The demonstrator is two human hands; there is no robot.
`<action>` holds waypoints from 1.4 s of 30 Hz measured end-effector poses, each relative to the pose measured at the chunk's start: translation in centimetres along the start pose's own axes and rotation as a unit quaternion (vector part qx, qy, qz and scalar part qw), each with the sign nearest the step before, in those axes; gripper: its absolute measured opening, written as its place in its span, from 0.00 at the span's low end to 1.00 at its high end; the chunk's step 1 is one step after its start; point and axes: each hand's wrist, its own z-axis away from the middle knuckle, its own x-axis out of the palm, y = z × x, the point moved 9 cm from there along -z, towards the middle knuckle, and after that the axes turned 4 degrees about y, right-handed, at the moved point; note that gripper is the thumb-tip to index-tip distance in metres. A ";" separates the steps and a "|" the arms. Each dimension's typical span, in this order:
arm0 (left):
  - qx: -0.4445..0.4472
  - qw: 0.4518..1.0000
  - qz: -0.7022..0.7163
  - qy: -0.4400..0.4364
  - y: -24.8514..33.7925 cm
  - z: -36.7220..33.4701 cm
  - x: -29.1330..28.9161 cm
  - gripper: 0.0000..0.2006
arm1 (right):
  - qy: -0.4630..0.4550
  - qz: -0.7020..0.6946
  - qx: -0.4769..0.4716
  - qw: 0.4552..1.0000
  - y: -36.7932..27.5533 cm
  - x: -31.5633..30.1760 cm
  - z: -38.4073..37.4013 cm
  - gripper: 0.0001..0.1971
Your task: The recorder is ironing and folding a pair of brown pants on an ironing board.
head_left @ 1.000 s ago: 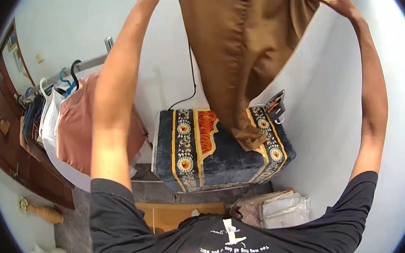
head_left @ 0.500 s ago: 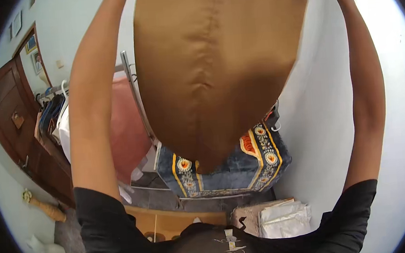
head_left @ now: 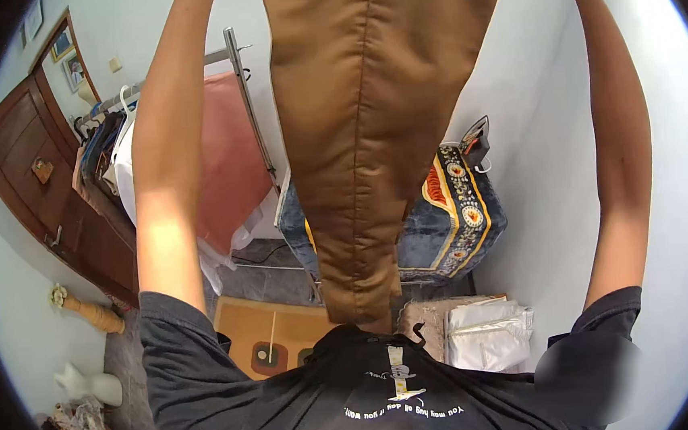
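Note:
A pair of brown satin trousers (head_left: 362, 133) hangs lengthwise in front of me, narrowing toward the hem, with a long puckered seam down the middle. The hem end reaches down close to my black shirt. Both my forearms rise on either side of the cloth and pass out at the top of the head view. My left hand and my right hand lie beyond that edge, so their fingers are hidden. The trousers' upper end is cut off there too.
Behind the trousers stands a table covered with a patterned blue blanket (head_left: 473, 213), an iron (head_left: 477, 144) at its far right. Left are a clothes rack with a pink cloth (head_left: 230, 159) and a brown door (head_left: 49, 165). Folded white plastic packages (head_left: 491, 337) lie low right; a wall borders the right.
The trousers have stretched out longer and narrower, their lower end now nearer my body. A bit of my right hand showed at the top edge before and is now out of sight.

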 end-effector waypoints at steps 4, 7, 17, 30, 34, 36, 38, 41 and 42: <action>0.029 0.999 -0.008 -0.040 0.7 2.4 -0.6 0.14 | 0.021 0.025 0.046 0.998 -1.0 0.8 1.4 0.28; -0.030 0.998 -0.014 -0.052 0.0 3.8 -2.8 0.15 | 0.046 -0.195 0.124 0.972 -1.9 1.6 3.3 0.27; 0.005 0.998 0.049 -0.035 -0.8 14.9 1.0 0.14 | -0.030 -0.339 0.157 0.927 -0.1 6.6 11.1 0.39; -0.130 0.979 0.151 -0.050 -2.6 22.2 -1.4 0.12 | 0.020 -0.297 0.264 0.917 -2.1 7.0 16.9 0.32; -0.095 0.987 0.125 -0.020 -5.0 20.8 -0.3 0.10 | 0.038 -0.324 0.298 0.897 -0.4 11.1 16.1 0.29; -0.130 0.981 0.140 -0.030 -9.2 20.9 3.1 0.10 | 0.023 -0.313 0.334 0.889 1.3 13.5 16.7 0.29; -0.172 0.978 0.115 -0.040 -16.2 22.4 5.0 0.10 | -0.032 -0.350 0.349 0.869 4.6 21.5 18.2 0.29; -0.273 0.958 0.037 -0.076 -27.3 27.4 8.1 0.11 | -0.145 -0.344 0.409 0.833 7.3 32.7 23.0 0.25; -0.297 0.948 0.022 -0.115 -31.7 29.8 9.9 0.14 | -0.181 -0.345 0.408 0.825 8.5 36.5 25.4 0.24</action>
